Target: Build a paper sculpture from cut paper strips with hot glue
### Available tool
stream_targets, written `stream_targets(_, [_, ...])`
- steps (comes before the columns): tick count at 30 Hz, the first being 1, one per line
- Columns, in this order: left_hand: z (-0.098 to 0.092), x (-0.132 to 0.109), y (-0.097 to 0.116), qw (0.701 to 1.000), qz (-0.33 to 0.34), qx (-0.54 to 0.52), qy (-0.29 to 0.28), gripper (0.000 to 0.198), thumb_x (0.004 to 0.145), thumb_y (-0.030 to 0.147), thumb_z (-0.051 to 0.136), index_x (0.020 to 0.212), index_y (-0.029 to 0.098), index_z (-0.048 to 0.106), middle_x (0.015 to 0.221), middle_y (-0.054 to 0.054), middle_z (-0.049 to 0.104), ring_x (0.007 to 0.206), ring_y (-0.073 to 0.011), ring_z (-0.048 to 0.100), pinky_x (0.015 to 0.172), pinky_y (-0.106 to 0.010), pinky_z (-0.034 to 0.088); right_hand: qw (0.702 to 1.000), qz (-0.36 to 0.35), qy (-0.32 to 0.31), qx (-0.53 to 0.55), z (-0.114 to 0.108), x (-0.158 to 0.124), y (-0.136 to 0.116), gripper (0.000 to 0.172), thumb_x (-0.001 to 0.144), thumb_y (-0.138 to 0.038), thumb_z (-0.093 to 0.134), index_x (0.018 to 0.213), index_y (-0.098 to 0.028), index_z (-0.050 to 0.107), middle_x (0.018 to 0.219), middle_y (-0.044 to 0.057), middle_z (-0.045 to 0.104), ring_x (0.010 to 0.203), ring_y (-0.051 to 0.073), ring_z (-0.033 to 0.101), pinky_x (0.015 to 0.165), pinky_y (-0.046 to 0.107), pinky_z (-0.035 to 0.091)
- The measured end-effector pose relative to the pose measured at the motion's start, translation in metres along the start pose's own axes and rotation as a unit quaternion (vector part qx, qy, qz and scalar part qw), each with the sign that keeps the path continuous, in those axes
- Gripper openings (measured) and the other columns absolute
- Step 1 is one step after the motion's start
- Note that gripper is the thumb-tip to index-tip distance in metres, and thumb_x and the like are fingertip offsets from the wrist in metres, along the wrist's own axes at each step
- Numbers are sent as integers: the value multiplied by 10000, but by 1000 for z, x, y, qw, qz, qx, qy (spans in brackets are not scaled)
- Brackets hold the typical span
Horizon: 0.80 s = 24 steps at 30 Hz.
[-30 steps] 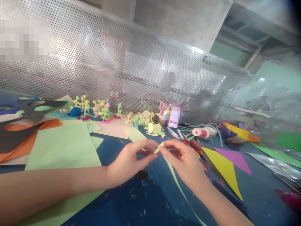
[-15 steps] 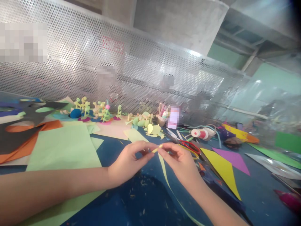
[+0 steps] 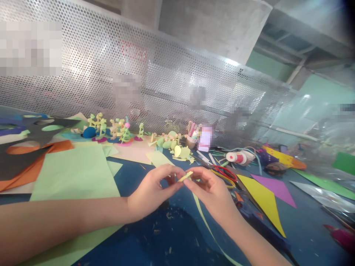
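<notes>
My left hand (image 3: 154,190) and my right hand (image 3: 212,188) meet over the dark blue table (image 3: 155,236). Between their fingertips both pinch a small pale yellow piece (image 3: 185,177). A long, thin pale green strip (image 3: 206,223) hangs below my right hand and curves down toward the bottom edge; whether it joins the yellow piece is hidden by the fingers. Scissors with red handles (image 3: 225,172) lie just beyond my right hand. Left of my left hand is a large light green sheet (image 3: 76,171), partly under my forearm.
Small paper figures (image 3: 122,133) stand at the back near a blue ball (image 3: 89,132). A phone (image 3: 204,138), a pen cup (image 3: 191,141) and a red-and-white spool (image 3: 235,157) sit farther right. Yellow paper (image 3: 260,195) and purple paper (image 3: 274,188) lie at the right. A perforated screen (image 3: 166,74) rises behind.
The yellow piece has turned between my fingertips and shows more of its length. The top of the pale green strip has shifted slightly right. Both hands stay nearly in place.
</notes>
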<state>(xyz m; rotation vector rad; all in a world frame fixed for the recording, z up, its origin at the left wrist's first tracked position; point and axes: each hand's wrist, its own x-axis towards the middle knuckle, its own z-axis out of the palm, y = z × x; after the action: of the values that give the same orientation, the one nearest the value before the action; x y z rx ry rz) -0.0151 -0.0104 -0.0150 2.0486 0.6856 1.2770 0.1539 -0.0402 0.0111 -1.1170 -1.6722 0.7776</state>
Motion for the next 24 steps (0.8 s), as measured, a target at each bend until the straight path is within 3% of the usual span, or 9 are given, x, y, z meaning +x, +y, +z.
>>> stream_targets(7, [1,0,0,1000,-5,-5,-10,129,832,209,519,949,207,575,885,-5,593,767,-107,538,677,-221,444,1000,4,-1,-18,0,-1,3,112,800,-316,580,846,-215,596,812,-4,620,771,134,586,696,236,472])
stream_targets(15, [4,0,-5,998,-45,-35,-36,198,811,189,524,1001,211,573,929,-15,613,802,-126,556,753,-264,462,999,9,33,-27,-2,1,7,130,783,-326,590,809,-198,596,780,-1,608,739,134,578,672,227,475])
stream_targets(18, [4,2,-8,994,-67,-71,-41,199,814,186,513,1003,212,570,937,-13,619,859,-135,570,784,-268,462,999,22,18,-19,-5,4,9,162,797,-345,558,846,-193,590,810,16,625,769,149,597,695,245,485])
stream_targets(24, [1,7,-18,985,-142,-96,-9,182,786,314,572,912,183,583,899,-23,626,843,-149,590,783,-279,465,989,25,2,-143,-22,6,13,171,835,-256,470,1000,-236,429,880,18,651,803,154,633,719,285,494])
